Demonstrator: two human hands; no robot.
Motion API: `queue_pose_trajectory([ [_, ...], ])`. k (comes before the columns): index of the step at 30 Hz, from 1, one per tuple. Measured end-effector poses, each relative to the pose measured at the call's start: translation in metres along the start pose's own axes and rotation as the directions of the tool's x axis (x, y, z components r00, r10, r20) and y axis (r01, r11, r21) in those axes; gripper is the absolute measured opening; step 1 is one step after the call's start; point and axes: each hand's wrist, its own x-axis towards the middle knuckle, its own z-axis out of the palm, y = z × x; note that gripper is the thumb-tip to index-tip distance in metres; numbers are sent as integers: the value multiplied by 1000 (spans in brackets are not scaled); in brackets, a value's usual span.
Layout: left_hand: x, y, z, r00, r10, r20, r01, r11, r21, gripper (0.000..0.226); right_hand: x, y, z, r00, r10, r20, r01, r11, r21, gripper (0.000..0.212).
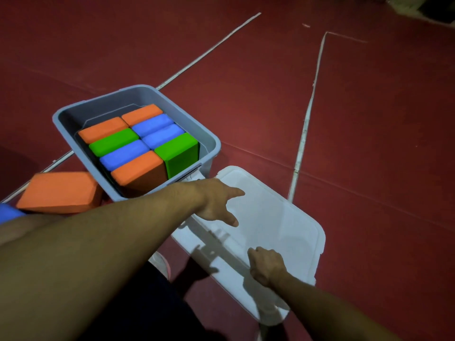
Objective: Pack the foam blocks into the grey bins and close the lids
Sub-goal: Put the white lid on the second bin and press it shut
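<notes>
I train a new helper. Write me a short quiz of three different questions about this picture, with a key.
1. True or false: the grey bin is already covered.
2. How many green blocks lie in it?
3. The white lid lies on: A the floor, B the bin, C the blocks.

Key
1. False; it stands open.
2. Two.
3. A; the left hand rests on it and the right hand grips its near edge.

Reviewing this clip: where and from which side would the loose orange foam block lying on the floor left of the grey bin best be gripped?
Judging from its pose, the orange foam block lies flat on the red floor, broad face up, beside the grey bin. Probably best to come from above and pinch across its two long sides; the left hand is nearer, though now over the white lid.
</notes>
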Motion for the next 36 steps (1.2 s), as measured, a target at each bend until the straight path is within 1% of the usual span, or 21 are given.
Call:
queue_pose_trajectory([
  [2,-1,5,-3,999,28,-42,-28,1000,7,86,-6,9,-16,999,27,-46,-26,999,26,18],
  [4,-2,10,-6,995,56,-83,-54,998,18,84,-11,16,-32,992,71,-106,-63,995,75,25],
  [10,-5,11,-7,979,99,-180,-98,995,13,83,-29,30,-76,946,208,-250,-142,956,256,35],
  [13,-8,9,-8,961,118,-249,-110,993,45,82,-36,33,-102,904,263,-338,-132,922,364,41],
  [16,-12,5,-16,935,145,-323,-120,988,98,82,-38,26,-134,876,276,-396,-84,895,439,43],
  [19,-18,-4,-33,906,145,-398,-99,986,135,80,-33,5,-169,859,233,-455,-8,896,444,44],
  [23,-30,-28,-60,881,68,-468,-25,995,98,75,-15,-41,-212,848,109,-519,119,915,386,44],
  [28,-52,-75,-74,888,-34,-459,106,986,132,70,10,-103,-252,829,-74,-555,274,918,286,37],
  [32,-74,-124,-82,867,-88,-490,217,953,213,59,35,-152,-273,828,-176,-532,315,931,183,35],
  [36,-87,-175,-73,869,-140,-475,271,937,221,63,59,-194,-283,822,-239,-517,349,929,124,38],
])
